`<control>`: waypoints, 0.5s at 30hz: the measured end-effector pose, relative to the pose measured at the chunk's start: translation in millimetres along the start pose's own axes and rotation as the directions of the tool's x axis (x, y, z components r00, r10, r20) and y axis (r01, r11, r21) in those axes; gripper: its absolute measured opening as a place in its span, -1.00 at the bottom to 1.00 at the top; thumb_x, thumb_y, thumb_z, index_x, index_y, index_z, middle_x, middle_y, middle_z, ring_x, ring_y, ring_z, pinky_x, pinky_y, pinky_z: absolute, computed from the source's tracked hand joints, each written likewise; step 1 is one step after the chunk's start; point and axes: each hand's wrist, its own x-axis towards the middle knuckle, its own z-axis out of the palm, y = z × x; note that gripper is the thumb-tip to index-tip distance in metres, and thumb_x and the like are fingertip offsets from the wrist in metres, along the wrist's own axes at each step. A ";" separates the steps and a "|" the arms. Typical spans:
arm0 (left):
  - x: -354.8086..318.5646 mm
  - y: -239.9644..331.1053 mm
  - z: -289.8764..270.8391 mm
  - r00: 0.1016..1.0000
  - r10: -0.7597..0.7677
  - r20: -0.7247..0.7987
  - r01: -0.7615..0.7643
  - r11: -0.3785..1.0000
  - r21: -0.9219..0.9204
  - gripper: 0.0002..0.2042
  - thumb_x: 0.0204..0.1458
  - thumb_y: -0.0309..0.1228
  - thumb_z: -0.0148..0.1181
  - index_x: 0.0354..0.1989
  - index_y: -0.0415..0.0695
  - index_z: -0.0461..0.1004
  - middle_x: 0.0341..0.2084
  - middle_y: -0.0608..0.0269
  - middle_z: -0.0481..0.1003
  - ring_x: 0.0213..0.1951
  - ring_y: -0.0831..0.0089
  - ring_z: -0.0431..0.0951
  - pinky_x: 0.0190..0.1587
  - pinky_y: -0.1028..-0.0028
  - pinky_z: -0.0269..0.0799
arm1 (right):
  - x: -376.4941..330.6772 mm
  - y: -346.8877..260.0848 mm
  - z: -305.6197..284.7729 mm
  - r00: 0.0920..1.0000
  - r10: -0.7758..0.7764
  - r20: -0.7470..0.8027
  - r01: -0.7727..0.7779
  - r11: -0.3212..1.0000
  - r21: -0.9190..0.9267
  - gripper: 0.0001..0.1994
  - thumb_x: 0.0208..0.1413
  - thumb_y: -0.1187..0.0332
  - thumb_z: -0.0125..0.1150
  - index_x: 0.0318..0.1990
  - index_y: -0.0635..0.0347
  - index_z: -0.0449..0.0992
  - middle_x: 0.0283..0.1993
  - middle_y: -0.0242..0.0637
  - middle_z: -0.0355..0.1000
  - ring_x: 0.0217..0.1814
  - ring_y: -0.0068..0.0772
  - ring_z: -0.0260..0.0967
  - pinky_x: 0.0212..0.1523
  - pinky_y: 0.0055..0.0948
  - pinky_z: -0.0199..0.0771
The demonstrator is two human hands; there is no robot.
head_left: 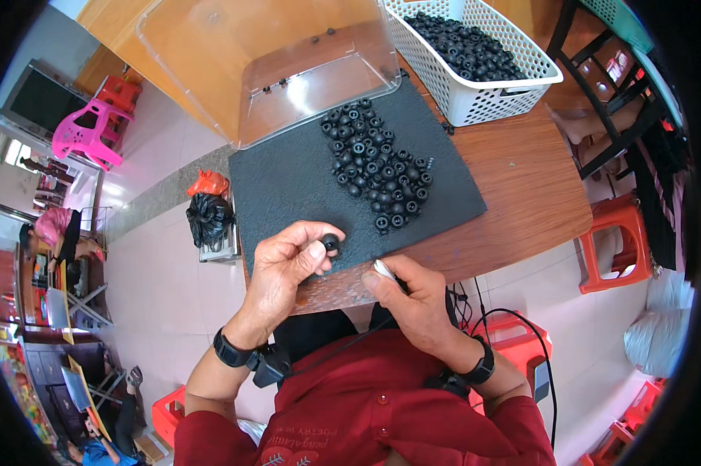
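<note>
My left hand (279, 260) pinches a small round black part (330, 241) with a hole in its face, between thumb and fingertips over the mat's near edge. My right hand (420, 307), closed just to the right, grips a small tool with a whitish tip (383, 269); the fingers hide most of it, so its kind cannot be made out. Beyond both hands, a pile of similar black round parts (374, 163) lies on the dark grey mat (277, 182). The two hands are apart from each other.
Behind the mat stands a clear plastic bin (253, 144) with a few black parts inside. A white perforated basket (475, 109) full of black parts sits at the wooden table's (529, 182) far right. Red stools (619, 245) and black cables (514, 314) are nearby. Other people are at left.
</note>
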 end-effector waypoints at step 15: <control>-33.6 -8.2 22.5 0.980 0.181 -0.078 -0.185 0.982 -0.047 -0.73 0.20 -0.32 0.21 -0.11 -0.32 0.53 -0.26 0.24 0.51 -0.32 0.62 0.49 -0.19 0.60 0.45 | 4.0 -12.5 20.7 0.962 -0.260 -0.087 0.253 0.964 -0.084 -0.87 0.13 0.42 0.31 -0.24 0.29 0.53 -0.43 -0.27 0.51 -0.44 -0.49 0.45 -0.44 -0.47 0.39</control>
